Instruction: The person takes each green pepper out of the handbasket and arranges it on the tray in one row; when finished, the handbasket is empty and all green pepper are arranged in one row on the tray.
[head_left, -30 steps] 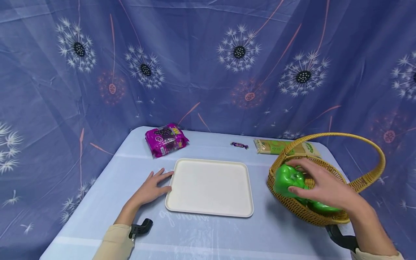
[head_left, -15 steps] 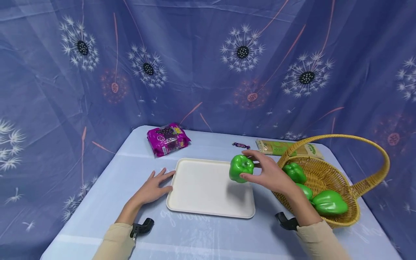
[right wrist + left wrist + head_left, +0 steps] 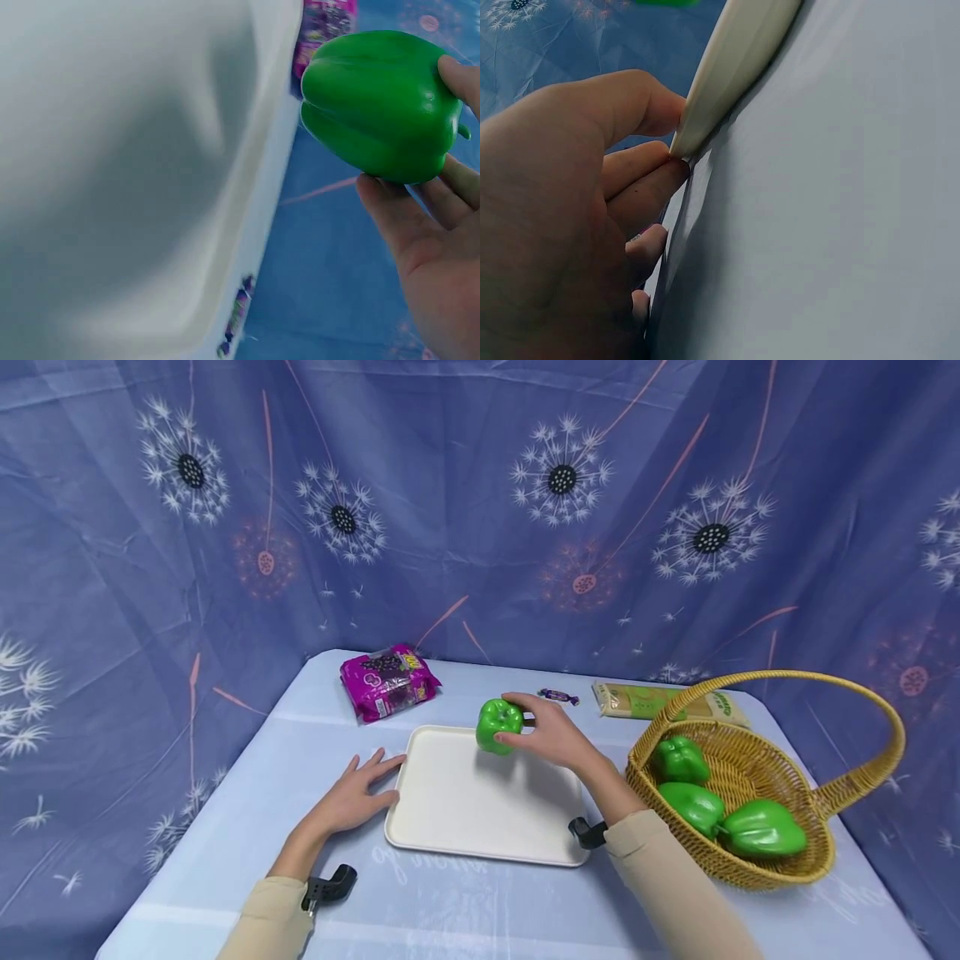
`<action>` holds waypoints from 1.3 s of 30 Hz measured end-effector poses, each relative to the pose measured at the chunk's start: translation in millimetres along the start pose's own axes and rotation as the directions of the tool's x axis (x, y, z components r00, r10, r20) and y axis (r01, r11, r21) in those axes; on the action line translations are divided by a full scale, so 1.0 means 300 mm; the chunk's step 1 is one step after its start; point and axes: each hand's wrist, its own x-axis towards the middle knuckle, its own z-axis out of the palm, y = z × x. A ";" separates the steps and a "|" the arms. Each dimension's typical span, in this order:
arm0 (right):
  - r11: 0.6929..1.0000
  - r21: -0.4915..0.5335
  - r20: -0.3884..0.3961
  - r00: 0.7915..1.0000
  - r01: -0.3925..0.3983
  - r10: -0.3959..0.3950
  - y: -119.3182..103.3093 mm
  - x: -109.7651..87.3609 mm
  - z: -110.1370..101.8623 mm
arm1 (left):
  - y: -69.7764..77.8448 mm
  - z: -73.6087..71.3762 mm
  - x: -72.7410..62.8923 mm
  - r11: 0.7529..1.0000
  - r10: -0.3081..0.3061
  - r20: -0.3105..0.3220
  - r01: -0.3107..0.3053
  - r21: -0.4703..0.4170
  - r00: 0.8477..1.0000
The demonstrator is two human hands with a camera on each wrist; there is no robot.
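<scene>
My right hand [image 3: 551, 733] holds a green bell pepper [image 3: 498, 727] between thumb and fingers, above the far part of a white rectangular tray [image 3: 487, 827]. In the right wrist view the bell pepper [image 3: 379, 105] lies sideways, its stem toward the palm, raised off the tray [image 3: 225, 247]. My left hand [image 3: 356, 797] rests at the tray's left edge with spread fingers. The left wrist view has thumb and fingertips of that hand [image 3: 577, 172] touching the tray's rim [image 3: 720, 75].
At the right stands a wicker basket [image 3: 780, 878] with a tall handle and several green peppers [image 3: 763, 828] inside. Along the back lie a purple snack bag [image 3: 390, 683], a small wrapped candy [image 3: 558, 696] and a long tan-and-green packet [image 3: 637, 701]. A patterned blue curtain [image 3: 450, 510] hangs behind the table.
From the basket, my right hand has carried the bell pepper left over the tray, then farther left and toward its back edge. My left hand has stayed at the tray's left edge.
</scene>
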 end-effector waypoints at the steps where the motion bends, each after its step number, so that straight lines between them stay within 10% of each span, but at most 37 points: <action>1: 1.000 0.001 0.002 1.000 -0.007 0.007 0.004 0.014 0.011 | 0.001 0.000 0.000 1.000 0.003 -0.002 -0.003 -0.004 1.000; 39: 0.989 0.106 0.021 0.994 -0.104 0.103 0.004 0.180 0.295 | -0.002 0.003 0.008 1.000 0.001 0.000 -0.001 0.018 1.000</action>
